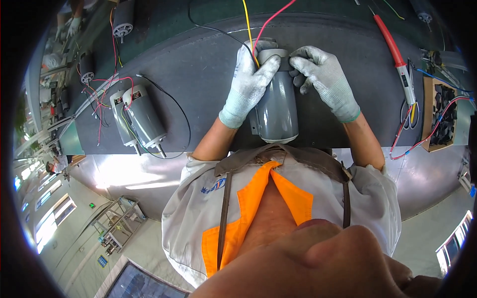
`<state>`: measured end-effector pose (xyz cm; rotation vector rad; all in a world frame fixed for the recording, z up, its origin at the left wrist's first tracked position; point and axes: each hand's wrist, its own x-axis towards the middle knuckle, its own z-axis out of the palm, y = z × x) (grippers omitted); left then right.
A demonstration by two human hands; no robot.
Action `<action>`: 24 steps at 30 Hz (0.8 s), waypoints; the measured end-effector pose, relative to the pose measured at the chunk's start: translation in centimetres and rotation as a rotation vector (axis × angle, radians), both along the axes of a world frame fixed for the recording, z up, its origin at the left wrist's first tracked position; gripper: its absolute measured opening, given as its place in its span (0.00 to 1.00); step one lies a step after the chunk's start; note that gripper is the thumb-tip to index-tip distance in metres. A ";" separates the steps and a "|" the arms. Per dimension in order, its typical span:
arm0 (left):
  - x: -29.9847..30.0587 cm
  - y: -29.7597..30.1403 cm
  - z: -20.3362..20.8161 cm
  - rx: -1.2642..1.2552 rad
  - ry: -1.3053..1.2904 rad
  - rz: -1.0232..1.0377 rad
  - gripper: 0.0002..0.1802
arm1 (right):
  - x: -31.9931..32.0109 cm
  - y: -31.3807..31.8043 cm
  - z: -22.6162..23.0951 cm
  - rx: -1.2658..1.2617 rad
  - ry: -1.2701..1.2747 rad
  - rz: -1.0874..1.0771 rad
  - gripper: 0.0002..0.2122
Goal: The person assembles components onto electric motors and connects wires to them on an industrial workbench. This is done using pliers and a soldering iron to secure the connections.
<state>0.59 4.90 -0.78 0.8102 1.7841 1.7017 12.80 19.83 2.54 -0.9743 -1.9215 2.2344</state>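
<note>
A grey cylindrical electric motor lies on the dark workbench in front of my chest. Yellow, red and black wires run away from its far end. My left hand, in a whitish work glove, is wrapped round the left of that end, its thumb pressed on the casing beside the wires. At the right of the same end is my gloved right hand. Its thumb and forefinger are drawn together against the motor's edge, and the other fingers curl under. Whatever they pinch is hidden.
Two grey motors with wires lie at the left, with more motors farther back. On the right are a red-handled electric tool, scissors and a cardboard box of small black parts. A blue-and-red cable crosses the box.
</note>
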 end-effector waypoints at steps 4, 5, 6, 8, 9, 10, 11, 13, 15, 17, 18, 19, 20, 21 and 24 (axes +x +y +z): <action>0.0 0.1 0.2 0.012 -0.015 0.024 0.17 | -0.3 -0.9 0.9 0.106 0.020 -0.093 0.20; 0.0 0.0 0.3 0.005 -0.014 0.027 0.17 | -0.4 -0.2 0.5 0.100 0.021 -0.091 0.20; 0.0 -0.1 0.4 0.007 -0.032 0.024 0.17 | -0.5 1.3 -0.2 -0.008 0.031 0.068 0.24; 0.4 0.0 0.7 0.006 -0.054 0.006 0.17 | -0.8 3.9 -1.8 -0.130 0.061 0.329 0.28; 0.5 0.1 0.8 0.025 -0.121 0.017 0.17 | -1.3 4.6 -2.3 -0.133 0.044 0.411 0.28; 0.5 0.3 0.8 0.044 -0.189 0.028 0.16 | -1.8 5.2 -2.6 -0.136 0.026 0.493 0.29; 0.3 0.5 0.8 0.042 -0.188 0.026 0.16 | -2.5 5.8 -2.8 -0.138 0.028 0.491 0.29; 0.3 0.4 1.0 -0.025 -0.090 0.000 0.15 | -3.3 6.3 -2.8 -0.157 0.031 0.643 0.29; 0.4 0.3 1.1 -0.043 -0.062 0.008 0.15 | -3.4 5.9 -3.2 -0.130 0.074 0.643 0.28; 0.2 0.3 0.9 -0.061 -0.031 0.015 0.15 | -3.4 5.8 -3.5 -0.102 0.120 0.642 0.28; 0.1 0.1 0.8 -0.128 0.157 0.010 0.15 | -3.2 5.6 -3.5 -0.085 0.099 0.612 0.28; 0.0 0.0 0.7 -0.194 0.345 0.003 0.16 | -2.9 5.4 -3.4 -0.067 0.078 0.580 0.27; 0.1 -0.1 0.6 -0.197 0.346 0.004 0.16 | -2.4 5.0 -3.4 -0.070 0.080 0.582 0.27; 0.5 0.2 0.5 -0.187 0.448 0.069 0.15 | -1.9 4.7 -3.5 0.072 0.120 0.534 0.27; 0.1 0.5 0.7 -0.205 0.582 0.097 0.18 | -0.9 4.6 -5.1 0.502 0.384 0.477 0.29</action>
